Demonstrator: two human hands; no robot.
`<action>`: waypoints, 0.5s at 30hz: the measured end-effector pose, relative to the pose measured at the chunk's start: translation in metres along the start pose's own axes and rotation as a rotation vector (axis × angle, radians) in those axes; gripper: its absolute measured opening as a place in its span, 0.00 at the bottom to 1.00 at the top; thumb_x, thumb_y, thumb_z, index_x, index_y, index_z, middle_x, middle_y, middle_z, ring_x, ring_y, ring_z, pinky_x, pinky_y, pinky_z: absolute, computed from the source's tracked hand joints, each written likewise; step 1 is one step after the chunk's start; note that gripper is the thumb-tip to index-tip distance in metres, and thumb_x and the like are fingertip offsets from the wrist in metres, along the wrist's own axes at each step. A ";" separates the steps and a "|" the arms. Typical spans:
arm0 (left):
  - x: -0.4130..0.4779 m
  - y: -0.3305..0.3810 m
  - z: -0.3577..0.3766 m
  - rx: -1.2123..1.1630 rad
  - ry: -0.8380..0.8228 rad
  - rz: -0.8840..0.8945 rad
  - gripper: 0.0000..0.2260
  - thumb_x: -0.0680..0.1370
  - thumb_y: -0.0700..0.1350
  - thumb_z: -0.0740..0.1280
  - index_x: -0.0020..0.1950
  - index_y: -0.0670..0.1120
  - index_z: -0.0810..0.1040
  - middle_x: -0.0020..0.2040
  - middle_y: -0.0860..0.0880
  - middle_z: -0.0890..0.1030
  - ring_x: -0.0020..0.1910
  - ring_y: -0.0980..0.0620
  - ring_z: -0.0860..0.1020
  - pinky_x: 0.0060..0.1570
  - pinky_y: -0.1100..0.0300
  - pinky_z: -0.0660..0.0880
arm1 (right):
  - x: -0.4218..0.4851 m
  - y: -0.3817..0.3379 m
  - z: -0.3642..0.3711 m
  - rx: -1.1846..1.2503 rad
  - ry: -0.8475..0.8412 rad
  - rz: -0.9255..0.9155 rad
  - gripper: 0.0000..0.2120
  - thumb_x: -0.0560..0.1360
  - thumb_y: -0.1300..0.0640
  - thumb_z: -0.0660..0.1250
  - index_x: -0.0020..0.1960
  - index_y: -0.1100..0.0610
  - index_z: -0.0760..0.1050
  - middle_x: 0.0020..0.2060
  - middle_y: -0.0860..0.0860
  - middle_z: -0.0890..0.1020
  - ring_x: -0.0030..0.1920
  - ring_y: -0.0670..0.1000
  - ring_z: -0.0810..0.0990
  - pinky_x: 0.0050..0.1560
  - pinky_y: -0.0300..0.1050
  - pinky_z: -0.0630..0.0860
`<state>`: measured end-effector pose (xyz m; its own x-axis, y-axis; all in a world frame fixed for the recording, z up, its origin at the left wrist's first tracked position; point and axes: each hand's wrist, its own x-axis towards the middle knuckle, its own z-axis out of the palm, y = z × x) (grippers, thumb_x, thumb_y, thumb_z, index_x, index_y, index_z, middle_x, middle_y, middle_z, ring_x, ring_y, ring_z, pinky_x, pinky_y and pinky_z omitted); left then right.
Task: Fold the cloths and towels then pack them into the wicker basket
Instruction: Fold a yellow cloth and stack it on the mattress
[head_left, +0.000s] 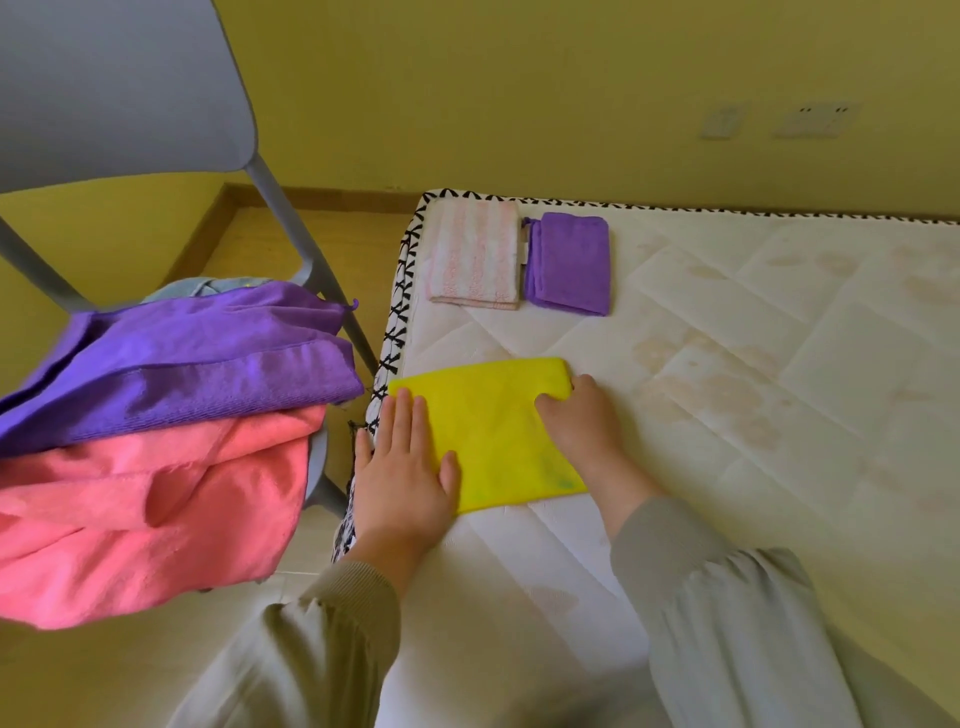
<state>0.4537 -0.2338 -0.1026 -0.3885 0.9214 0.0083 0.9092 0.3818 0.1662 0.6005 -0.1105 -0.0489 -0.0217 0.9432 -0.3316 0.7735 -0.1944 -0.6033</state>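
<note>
A folded yellow cloth (488, 426) lies on the white mattress (727, 364) near its left edge. My left hand (402, 467) presses flat on the cloth's left part with straight fingers. My right hand (582, 415) rests on the cloth's right edge, fingers bent over it at the far right corner. A folded pink-and-white striped towel (475, 254) and a folded purple cloth (569, 262) lie side by side at the mattress's far left corner. No wicker basket is in view.
A grey chair (130, 93) stands left of the mattress. On its seat lie an unfolded purple towel (197, 358) and, under it, a pink towel (150, 504). A yellow wall runs behind, with wall sockets (815, 119).
</note>
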 end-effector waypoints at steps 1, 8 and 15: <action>0.000 0.000 0.000 0.000 -0.001 0.002 0.34 0.76 0.58 0.42 0.78 0.43 0.51 0.79 0.46 0.48 0.78 0.48 0.46 0.73 0.43 0.49 | -0.001 -0.001 0.000 0.106 -0.006 0.073 0.17 0.74 0.56 0.63 0.58 0.66 0.71 0.56 0.62 0.77 0.55 0.62 0.76 0.44 0.46 0.67; 0.002 0.000 0.001 -0.023 -0.007 -0.010 0.34 0.75 0.58 0.42 0.78 0.43 0.53 0.79 0.46 0.50 0.78 0.48 0.47 0.73 0.43 0.50 | -0.041 -0.011 0.007 0.119 0.108 0.115 0.08 0.76 0.62 0.61 0.54 0.62 0.71 0.53 0.60 0.79 0.54 0.62 0.77 0.46 0.49 0.71; -0.010 0.000 -0.008 -0.153 0.010 0.004 0.35 0.73 0.58 0.46 0.76 0.41 0.60 0.77 0.43 0.57 0.77 0.46 0.54 0.73 0.46 0.52 | -0.084 -0.036 -0.016 -0.115 0.167 -0.216 0.17 0.78 0.64 0.58 0.66 0.56 0.66 0.52 0.57 0.80 0.54 0.60 0.78 0.44 0.47 0.68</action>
<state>0.4566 -0.2430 -0.0945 -0.3872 0.9218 0.0191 0.8774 0.3620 0.3148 0.5845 -0.1785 0.0117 -0.0964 0.9925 -0.0746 0.8295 0.0387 -0.5572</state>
